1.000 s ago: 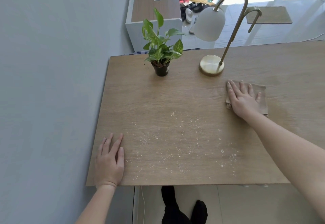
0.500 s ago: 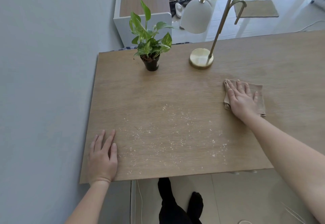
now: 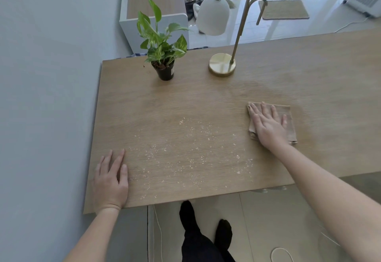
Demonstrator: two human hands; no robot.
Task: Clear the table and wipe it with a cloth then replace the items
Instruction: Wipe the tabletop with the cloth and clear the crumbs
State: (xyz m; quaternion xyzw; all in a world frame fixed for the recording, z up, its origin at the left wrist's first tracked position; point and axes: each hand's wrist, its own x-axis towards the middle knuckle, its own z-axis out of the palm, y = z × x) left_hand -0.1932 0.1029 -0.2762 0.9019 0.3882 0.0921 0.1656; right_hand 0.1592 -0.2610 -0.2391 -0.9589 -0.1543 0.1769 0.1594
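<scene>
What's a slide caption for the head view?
Right hand presses a cloth flat on a crumb-strewn table, left hand resting at its near corner; plant and lamp not yet cleared.

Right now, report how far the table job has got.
Done: nothing cleared; plant and lamp stand on the table. In hand: right hand presses the cloth flat, right of the crumbs; left hand rests flat at the near corner. Left: crumbs, clearing, replacing.

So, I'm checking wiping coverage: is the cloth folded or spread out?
Folded: the cloth is a compact rectangle with layered edges, pressed under the flat right hand.
</scene>
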